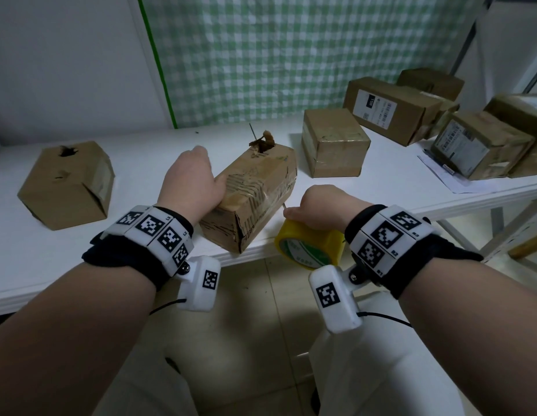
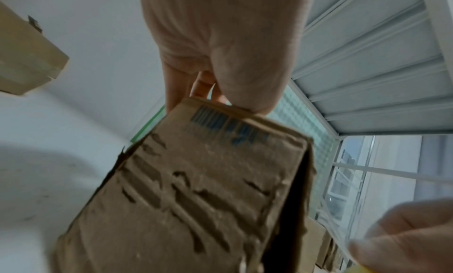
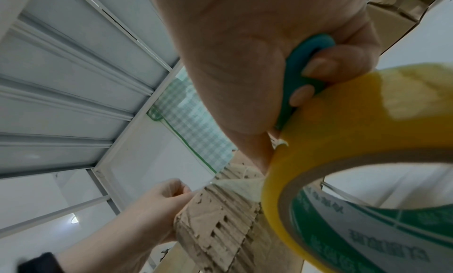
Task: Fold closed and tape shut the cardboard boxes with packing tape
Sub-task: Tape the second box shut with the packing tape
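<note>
Fingers of the left hand (image 1: 192, 181) curl over the near top edge of the worn box (image 1: 255, 190), thumb on its end face in the left wrist view, so the hand grips it; the box lies lengthwise near the front edge of the white table (image 1: 147, 139), its paper skin peeled in strips, a torn hole at its far end and a band of clear tape across its top. Well to the left on the same table sits a squat cardboard box (image 1: 67, 184) with two ragged holes in its top. Just right of the worn box, the right hand (image 1: 324, 210) is closed around a teal-handled cutter (image 3: 300, 72) and rests on the yellow tape roll (image 1: 310, 246), which hangs at the table's front edge beside the box's near right corner; in the right wrist view a stretch of clear tape (image 3: 241, 188) runs from the roll onto the box. Farther right and back stand a small taped box (image 1: 333, 144), then a cluster of labelled parcels (image 1: 390, 111) toward the table's right end, one resting on a sheet of paper (image 1: 450, 175). A green checked curtain (image 1: 291, 49) hangs behind the table.
</note>
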The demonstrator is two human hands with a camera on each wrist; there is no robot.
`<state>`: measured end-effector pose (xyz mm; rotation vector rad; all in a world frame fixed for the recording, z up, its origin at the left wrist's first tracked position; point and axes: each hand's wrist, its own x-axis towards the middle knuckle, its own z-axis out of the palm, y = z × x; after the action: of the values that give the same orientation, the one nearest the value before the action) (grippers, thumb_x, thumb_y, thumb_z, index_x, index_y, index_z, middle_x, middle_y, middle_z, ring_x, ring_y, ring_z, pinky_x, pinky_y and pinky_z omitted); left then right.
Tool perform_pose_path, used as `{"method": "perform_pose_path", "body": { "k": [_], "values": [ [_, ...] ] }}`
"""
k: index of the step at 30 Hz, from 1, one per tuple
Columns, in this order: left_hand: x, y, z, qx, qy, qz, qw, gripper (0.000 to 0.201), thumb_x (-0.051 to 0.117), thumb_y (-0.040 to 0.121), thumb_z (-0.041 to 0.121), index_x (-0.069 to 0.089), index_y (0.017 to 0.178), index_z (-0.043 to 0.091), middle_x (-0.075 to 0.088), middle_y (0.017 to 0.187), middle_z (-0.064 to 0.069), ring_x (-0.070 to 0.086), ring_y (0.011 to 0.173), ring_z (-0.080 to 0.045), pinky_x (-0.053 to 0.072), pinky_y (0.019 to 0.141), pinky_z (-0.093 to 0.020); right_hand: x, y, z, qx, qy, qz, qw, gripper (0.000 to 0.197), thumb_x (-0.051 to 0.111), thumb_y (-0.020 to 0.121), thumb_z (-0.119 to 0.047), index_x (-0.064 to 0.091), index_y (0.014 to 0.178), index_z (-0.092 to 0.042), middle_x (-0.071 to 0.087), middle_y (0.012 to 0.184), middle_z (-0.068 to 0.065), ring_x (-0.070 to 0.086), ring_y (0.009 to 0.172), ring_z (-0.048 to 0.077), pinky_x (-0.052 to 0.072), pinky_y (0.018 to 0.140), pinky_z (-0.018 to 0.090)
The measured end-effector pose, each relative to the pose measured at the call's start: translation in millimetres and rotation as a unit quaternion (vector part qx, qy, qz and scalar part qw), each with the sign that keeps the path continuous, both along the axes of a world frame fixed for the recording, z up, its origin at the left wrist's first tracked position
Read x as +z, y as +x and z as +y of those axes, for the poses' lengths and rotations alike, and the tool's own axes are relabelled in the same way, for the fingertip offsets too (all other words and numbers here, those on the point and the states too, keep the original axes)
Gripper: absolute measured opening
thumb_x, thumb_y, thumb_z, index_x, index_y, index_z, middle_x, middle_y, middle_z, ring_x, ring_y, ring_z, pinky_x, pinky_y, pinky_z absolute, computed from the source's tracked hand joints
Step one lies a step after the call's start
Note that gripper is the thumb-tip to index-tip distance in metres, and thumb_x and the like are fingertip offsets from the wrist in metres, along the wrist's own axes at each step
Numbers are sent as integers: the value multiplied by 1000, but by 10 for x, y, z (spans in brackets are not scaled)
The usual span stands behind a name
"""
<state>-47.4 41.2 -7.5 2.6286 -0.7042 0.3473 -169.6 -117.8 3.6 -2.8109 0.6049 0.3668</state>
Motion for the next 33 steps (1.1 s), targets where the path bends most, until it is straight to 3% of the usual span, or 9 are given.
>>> {"method": "perform_pose_path", "body": {
  "k": [5,8,11,14,19,24,26,29,33],
  "values": [
    [57,3,10,-16,-2,-2,1000,21,52,90,15,56,109,7,56,113,-13,51,104,-29,40,82,-35,-13,-16,11,-2,7,1,1000,35,40,97,-46,43,82,-15,37,67,-2,44,82,21,34,74,30],
    [92,-126,-25,-126,24,5,992,34,40,99,26,55,127,13,58,126,-6,50,119,-26,34,101,-38,-6,-31,33,3,0,14,1000,32,40,98,-46,45,88,-16,37,68,-2,44,84,20,34,75,29],
    [23,-207,-30,-193,195,92,957,64,25,98,50,15,151,16,12,158,-2,14,145,-18,6,117,-43,14,-47,57,10,-4,22,1000,31,37,99,-46,46,93,-17,44,80,3,43,85,20,34,76,29],
    [8,-156,-20,-175,250,133,943,87,27,89,65,-8,151,15,-10,159,0,0,146,-15,5,118,-49,70,-57,85,20,9,8,1000,29,34,100,-42,46,94,-16,43,87,5,42,85,20,33,75,28],
    [5,-38,-180,-151,213,182,948,87,21,86,71,6,150,15,11,156,-2,17,141,-26,29,109,-53,132,-87,137,28,22,-2,999,28,34,101,-37,40,83,-17,43,86,3,43,85,20,33,77,27],
    [-95,-13,-317,-85,218,158,959,77,27,90,64,11,148,16,18,151,-4,30,134,-34,35,103,-56,93,-130,109,8,79,-7,997,25,38,100,-40,48,89,-19,45,95,4,43,88,20,33,77,28],
    [-74,-2,-304,-104,217,152,959,78,29,91,62,11,148,13,19,150,-9,36,130,-35,37,102,-53,63,-136,63,-32,143,-22,989,23,44,97,-43,49,99,-20,46,96,3,46,84,19,37,73,28],
    [22,45,-245,-144,217,150,954,72,32,95,54,14,148,8,24,148,-14,39,128,-33,37,104,-45,75,-119,37,-69,223,-69,970,23,51,94,-43,49,89,-21,46,79,-2,43,65,11,34,53,22],
    [175,125,-166,-183,197,127,955,52,37,98,41,35,138,8,43,136,-13,47,118,-28,38,94,-32,124,-23,91,-67,277,-125,950,23,53,94,-39,55,105,-20,48,76,-4,44,63,9,33,49,21]
  ]
}}
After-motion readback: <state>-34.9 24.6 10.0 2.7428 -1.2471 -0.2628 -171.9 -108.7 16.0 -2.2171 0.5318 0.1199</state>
